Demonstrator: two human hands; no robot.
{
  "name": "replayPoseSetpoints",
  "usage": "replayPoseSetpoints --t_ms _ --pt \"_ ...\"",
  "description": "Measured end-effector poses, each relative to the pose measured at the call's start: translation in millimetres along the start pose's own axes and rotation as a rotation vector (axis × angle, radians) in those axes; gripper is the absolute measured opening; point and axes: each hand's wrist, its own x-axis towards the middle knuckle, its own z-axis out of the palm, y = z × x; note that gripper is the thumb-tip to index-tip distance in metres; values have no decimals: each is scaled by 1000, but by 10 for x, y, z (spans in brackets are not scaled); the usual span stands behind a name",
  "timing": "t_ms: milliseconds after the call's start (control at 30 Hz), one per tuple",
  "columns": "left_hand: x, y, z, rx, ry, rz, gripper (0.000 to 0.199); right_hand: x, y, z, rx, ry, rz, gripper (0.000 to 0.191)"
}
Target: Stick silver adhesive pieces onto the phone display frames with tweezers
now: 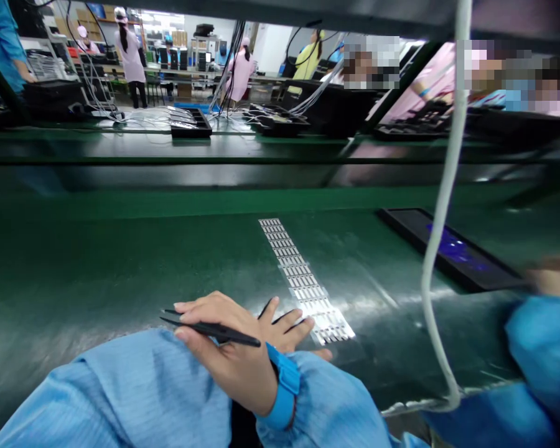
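My arms are crossed at the bottom middle. My right hand (238,348), with a blue strap (287,386) on the wrist, points left and is closed around black tweezers (224,331). The tweezers' tips point left and hold nothing that I can see. Partly hidden behind it, my left hand (289,330) reaches right with its fingers spread, beside the near end of a long strip of small silvery labels or stickers (303,277). Whether its fingers touch the strip I cannot tell. The strip lies flat on the green work surface (121,261).
A black tray (410,227) with a shiny purple-blue area lies to the right. A white cable (441,218) hangs in front of it. A co-worker's blurred hand (555,277) and blue sleeve are at the right edge. Beyond a ledge stand black trays (190,122), wires and several people.
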Motion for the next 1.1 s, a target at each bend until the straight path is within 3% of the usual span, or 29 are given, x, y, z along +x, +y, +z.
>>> replayPoseSetpoints --t_ms 167,333,567,767,1100 --pt "100 17 -174 -24 -34 21 38 -127 -61 180 -75 -101 -183 9" --pt "227 75 -330 -23 -53 -50 40 -216 -48 324 -149 -5 -244 9" --pt "292 131 -272 25 -55 4 31 -190 8 269 -40 112 -188 30" --pt "287 180 -258 48 -70 45 19 -207 -39 221 -52 128 -199 26" --pt "323 117 -327 -36 -61 -88 14 -175 -55 172 -112 178 -310 13"
